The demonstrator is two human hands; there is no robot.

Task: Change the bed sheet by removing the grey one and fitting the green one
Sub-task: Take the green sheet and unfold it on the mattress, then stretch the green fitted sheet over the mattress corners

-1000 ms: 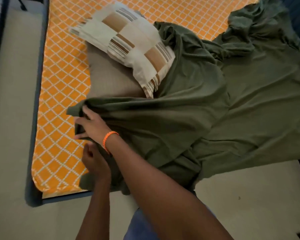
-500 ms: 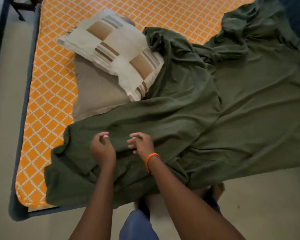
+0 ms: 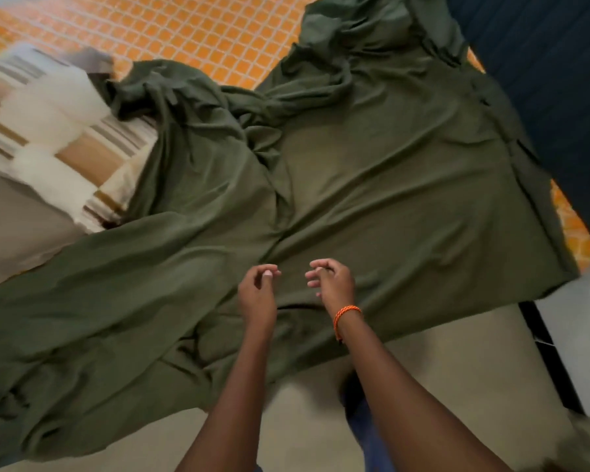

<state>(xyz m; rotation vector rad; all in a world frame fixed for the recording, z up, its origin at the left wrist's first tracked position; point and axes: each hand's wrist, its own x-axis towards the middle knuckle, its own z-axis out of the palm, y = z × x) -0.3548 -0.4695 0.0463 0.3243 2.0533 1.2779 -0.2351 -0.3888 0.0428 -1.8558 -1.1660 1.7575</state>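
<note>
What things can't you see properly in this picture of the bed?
All in the head view:
- Mattress: mostly hidden under the green sheet.
- Patterned pillow: blurred and cut off by the left edge.
- Sheet's left end: cut off by the left edge.
- Left hand and right hand: fingers curled above the sheet; whether they pinch fabric is unclear.
- Grey sheet: not visible anywhere.

The green sheet (image 3: pixel 372 185) hides most of the orange mattress (image 3: pixel 198 32) and runs off the left edge. Left of the sheet, the striped pillow (image 3: pixel 58 137) is smeared by blur and cut off there too. Below the sheet, both forearms leave the bottom edge.
</note>
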